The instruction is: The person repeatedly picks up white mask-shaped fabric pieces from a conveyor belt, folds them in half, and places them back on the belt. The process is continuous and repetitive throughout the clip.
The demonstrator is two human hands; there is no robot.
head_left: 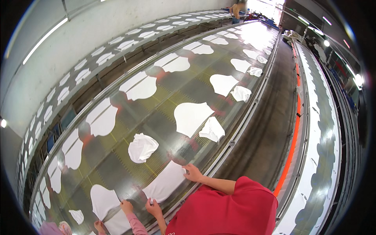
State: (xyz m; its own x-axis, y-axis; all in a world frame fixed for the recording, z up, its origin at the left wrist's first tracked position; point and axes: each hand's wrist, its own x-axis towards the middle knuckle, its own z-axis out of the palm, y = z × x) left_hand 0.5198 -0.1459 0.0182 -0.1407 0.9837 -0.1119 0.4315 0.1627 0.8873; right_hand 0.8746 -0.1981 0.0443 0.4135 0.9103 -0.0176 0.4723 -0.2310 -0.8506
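Observation:
A white fabric panel (pixel 165 183) lies on the long dark table in front of me, its near edge along the rail. My right hand (pixel 192 172) pinches the panel's right edge between thumb and fingers. At the lower left corner of the same panel, my left hand (pixel 154 207) has its fingers closed on the cloth. A crumpled white cloth (pixel 143 148) rests just beyond the panel. Farther right lie a flat cut piece (pixel 192 118) and a folded white piece (pixel 212 130).
To my left, a co-worker's hand (pixel 127 206) in a pink sleeve is on another white piece (pixel 104 200). A metal rail (pixel 231 145) edges the table. An aisle (pixel 261 129) separates it from a right-hand table with an orange strip (pixel 293 150). A distant person (pixel 235 12) stands at the far end.

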